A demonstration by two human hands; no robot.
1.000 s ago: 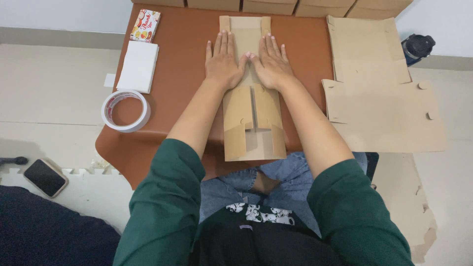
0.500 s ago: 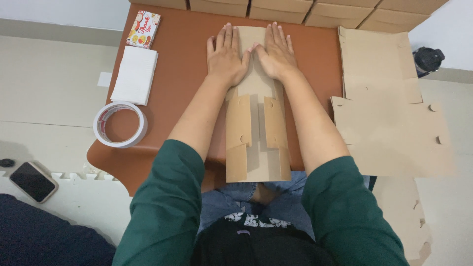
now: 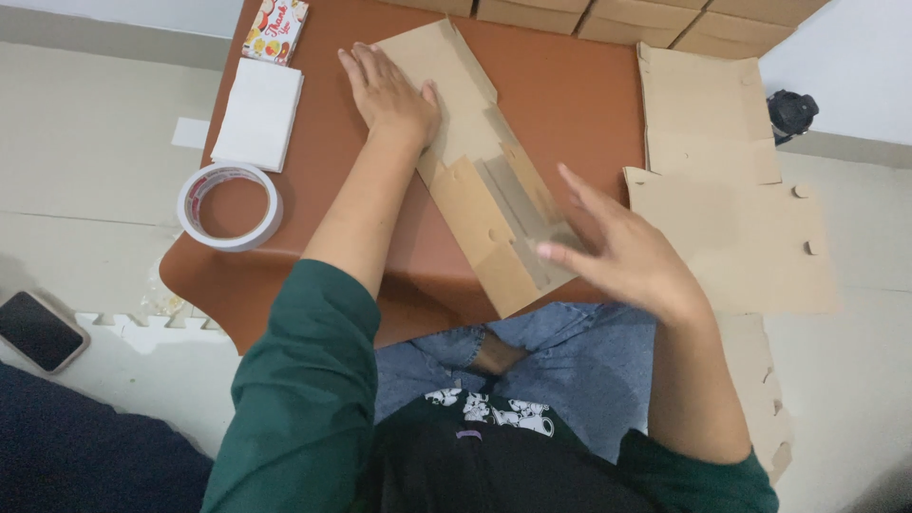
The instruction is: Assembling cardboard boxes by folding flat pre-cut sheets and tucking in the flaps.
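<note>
A white roll of tape (image 3: 229, 206) lies on the brown table (image 3: 570, 95). The left hand (image 3: 391, 95) presses flat, fingers spread, on the folded brown cardboard box blank (image 3: 484, 199) lying mid-table. The right hand (image 3: 622, 252) hovers open above its near end, beside flat cardboard sheets (image 3: 722, 199).

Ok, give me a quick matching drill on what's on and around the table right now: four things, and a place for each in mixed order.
Things:
1. tape roll
2. phone
3. left hand
4. white stack

Places:
A. on the floor, lower left
B. flat on the folded cardboard piece
C. near the table's left front corner
D. beyond the tape roll, near the table's left edge

Pairs: 1-C, 2-A, 3-B, 4-D
</note>
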